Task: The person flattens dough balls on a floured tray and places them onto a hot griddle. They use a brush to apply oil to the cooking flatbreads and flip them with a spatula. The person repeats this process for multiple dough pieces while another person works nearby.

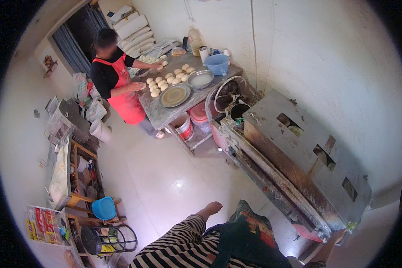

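My left hand (213, 207), at the end of a black-and-white striped sleeve, hangs over the floor in front of me. Its fingers look loosely curled, and nothing shows in them. At the lower right my right hand (336, 236) is at the near end of a long, worn grey metal machine (272, 117). Its fingers are hard to make out there. The machine has several slots in its top cover, a long trough along its side and a large wheel (222, 96) at its far end. Below me hangs a dark green apron (239, 236).
A person in a red apron (123, 87) handles dough at a table (154, 109) bearing several dough balls (170, 79), a round pan (174, 95), a metal basin (201, 79) and a blue tub (217, 64). Shelves with a blue basin (103, 208) and a black stool (92, 240) stand left.
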`<state>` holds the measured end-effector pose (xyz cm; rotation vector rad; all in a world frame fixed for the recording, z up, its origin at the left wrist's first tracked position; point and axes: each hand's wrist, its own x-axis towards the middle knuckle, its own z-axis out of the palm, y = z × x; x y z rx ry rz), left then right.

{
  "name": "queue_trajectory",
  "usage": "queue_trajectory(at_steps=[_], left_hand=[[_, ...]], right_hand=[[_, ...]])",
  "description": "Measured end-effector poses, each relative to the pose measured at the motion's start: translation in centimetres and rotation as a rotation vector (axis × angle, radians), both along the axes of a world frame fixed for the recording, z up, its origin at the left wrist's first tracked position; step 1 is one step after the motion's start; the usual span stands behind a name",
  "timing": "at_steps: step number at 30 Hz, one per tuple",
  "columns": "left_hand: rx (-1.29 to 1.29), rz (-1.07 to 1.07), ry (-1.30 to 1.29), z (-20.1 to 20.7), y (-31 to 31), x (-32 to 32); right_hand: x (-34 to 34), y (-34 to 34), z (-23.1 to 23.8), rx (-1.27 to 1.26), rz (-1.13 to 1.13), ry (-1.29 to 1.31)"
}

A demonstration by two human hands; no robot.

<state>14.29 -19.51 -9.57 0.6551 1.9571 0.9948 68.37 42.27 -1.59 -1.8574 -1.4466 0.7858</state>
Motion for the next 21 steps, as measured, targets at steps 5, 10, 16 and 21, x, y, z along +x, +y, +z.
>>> queue_trajectory(at_steps=[5,10,16,21], left_hand=[[0.012,-0.269,0.354,-1.8,-3.0,-0.3],[-0.294,-0.517,0.610,-1.1,-5.0,-0.5],[-0.177,0.151,0.000,-2.1,-7.6,1.6],[-0.224,0.201,-0.170,-3.7,-7.1,2.5]], right_hand=[[3.3,1.4,-0.4,-0.006,0.157,0.469],[-0.3,-0.4,2.7,0.038,0.032,0.181],[-6.2,-2.5,6.0,0.081,0.070,-0.152],[-8.0,-3.8,7.3,0.075,0.036,-0.292]])
